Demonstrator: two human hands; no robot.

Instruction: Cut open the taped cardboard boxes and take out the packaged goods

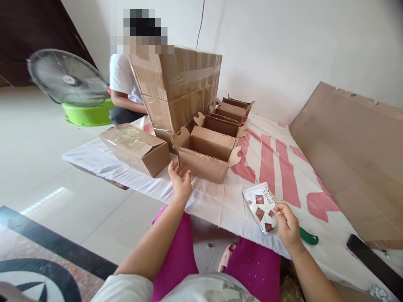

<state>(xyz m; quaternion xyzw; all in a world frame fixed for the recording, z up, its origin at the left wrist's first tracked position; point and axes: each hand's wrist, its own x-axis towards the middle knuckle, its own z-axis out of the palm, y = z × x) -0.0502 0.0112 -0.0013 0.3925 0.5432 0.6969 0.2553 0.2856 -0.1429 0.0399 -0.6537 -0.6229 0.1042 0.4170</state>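
Note:
Between the thumb and fingers of my right hand (287,222) is the edge of a white food pouch (260,207), printed with brown squares and the word "Meal". The pouch hangs over the near edge of the cloth-covered table. My left hand (181,180) has its fingers spread and holds nothing. It is beside the near left corner of an open cardboard box (203,165); whether the fingertips touch it I cannot tell. That box has its flaps up, and its visible inner walls are bare. To the left lies a closed, taped carton (135,147).
Several open boxes (225,126) stand in a row behind the nearest one. A tall stack of taped cartons (179,84) rises beside them, with a person (124,84) behind it. A green-handled object (308,237), a black phone-like slab (374,262) and a large cardboard sheet (349,155) are at right.

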